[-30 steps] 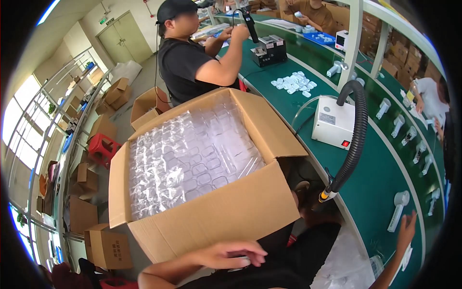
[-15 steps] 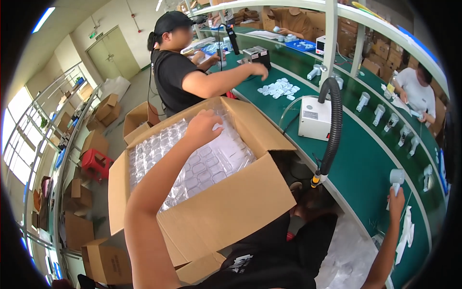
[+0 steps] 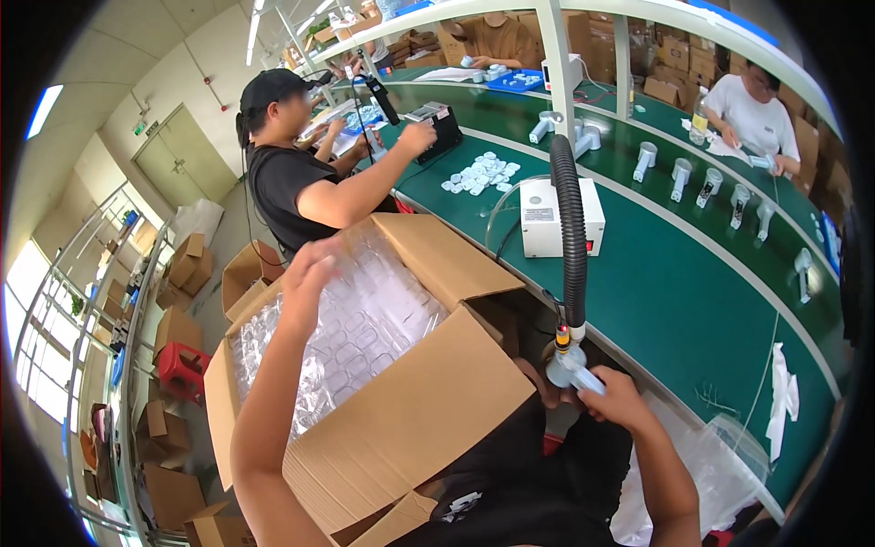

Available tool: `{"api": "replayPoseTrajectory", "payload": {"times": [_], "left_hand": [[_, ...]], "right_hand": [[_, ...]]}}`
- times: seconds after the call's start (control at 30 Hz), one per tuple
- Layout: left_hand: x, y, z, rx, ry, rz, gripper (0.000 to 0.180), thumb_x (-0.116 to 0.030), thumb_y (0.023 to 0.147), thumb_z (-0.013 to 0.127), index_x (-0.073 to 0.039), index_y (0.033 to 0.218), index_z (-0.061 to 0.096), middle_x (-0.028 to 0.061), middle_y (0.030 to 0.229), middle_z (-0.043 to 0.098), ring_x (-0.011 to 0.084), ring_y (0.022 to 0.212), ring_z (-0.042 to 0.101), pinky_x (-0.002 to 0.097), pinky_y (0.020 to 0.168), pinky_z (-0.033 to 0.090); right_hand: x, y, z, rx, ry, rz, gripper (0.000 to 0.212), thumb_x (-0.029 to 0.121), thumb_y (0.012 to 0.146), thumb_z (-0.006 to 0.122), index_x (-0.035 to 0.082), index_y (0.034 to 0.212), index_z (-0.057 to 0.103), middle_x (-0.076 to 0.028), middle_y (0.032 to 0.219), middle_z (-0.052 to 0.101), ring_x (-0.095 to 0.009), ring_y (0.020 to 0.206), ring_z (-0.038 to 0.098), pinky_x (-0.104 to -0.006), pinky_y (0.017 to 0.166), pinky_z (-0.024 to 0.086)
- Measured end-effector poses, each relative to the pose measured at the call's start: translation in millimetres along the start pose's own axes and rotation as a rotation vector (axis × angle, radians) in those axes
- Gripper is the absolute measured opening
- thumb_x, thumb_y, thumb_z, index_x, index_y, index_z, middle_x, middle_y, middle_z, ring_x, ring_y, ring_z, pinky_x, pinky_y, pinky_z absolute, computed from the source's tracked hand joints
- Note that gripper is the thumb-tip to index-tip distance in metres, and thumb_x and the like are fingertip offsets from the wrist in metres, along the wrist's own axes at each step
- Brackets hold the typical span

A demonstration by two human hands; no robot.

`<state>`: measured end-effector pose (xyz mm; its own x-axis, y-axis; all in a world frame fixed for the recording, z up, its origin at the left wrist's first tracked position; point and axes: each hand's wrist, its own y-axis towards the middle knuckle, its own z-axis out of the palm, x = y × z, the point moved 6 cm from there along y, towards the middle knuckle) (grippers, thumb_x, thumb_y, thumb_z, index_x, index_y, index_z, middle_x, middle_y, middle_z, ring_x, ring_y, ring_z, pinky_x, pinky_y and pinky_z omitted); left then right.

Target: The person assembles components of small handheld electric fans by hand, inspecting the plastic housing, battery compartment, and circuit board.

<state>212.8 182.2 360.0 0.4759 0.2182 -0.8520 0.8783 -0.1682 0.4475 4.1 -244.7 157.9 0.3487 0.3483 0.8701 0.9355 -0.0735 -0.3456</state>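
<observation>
Now, hands at the big box

My left hand point(image 3: 310, 273) lies flat on thin, bendy plastic trays point(image 3: 355, 319) at 10 o'clock; my right hand point(image 3: 612, 401) squeezes a light white part point(image 3: 572, 372).

1. The cardboard box point(image 3: 410, 428) is large and brown, open at the top, with its flaps folded outward; it sits tilted just beside the green bench.
2. The clear plastic trays point(image 3: 365, 324) fill the box to the brim, glossy and moulded with rows of small pockets.
3. The small pale blue part point(image 3: 574, 372) sits at the lower end of the black ribbed hose point(image 3: 570, 237).
</observation>
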Motion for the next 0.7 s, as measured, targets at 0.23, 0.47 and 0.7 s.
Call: {"api": "replayPoseTrajectory", "payload": {"times": [0.23,0.47,0.7], "left_hand": [[-72.9,-155.5,75.3,0.225,-0.678,-0.274,0.030,-0.033,0.097,0.053,-0.008,0.110,0.042,0.0160,0.091,0.060,0.0257,0.063,0.065,0.0373,0.054,0.057],[-3.9,-281.9,260.8,0.651,-0.752,-0.622,0.044,0.007,0.085,0.066,-0.004,0.123,0.046,0.0116,0.107,0.063,0.0141,0.092,0.062,0.0269,0.080,0.051],[42.3,-190.1,393.4,0.495,-0.603,-0.462,0.037,-0.011,0.093,0.060,-0.002,0.128,0.050,0.0094,0.117,0.059,0.0184,0.094,0.065,0.0292,0.074,0.053]], "right_hand": [[-1.5,61.3,17.5,0.101,0.511,0.052,0.029,0.007,0.083,0.062,0.003,0.112,0.057,-0.005,0.086,0.063,-0.011,0.072,0.062,-0.0258,0.057,0.053],[-2.1,-4.3,-23.9,-0.043,0.194,-0.033,0.036,0.011,0.080,0.063,0.000,0.114,0.059,-0.006,0.081,0.065,-0.012,0.063,0.063,-0.0264,0.052,0.051],[-87.6,-122.7,-29.7,-0.204,0.784,0.059,0.035,0.008,0.086,0.059,0.000,0.119,0.053,-0.008,0.086,0.065,-0.012,0.066,0.063,-0.0252,0.059,0.052]]}}
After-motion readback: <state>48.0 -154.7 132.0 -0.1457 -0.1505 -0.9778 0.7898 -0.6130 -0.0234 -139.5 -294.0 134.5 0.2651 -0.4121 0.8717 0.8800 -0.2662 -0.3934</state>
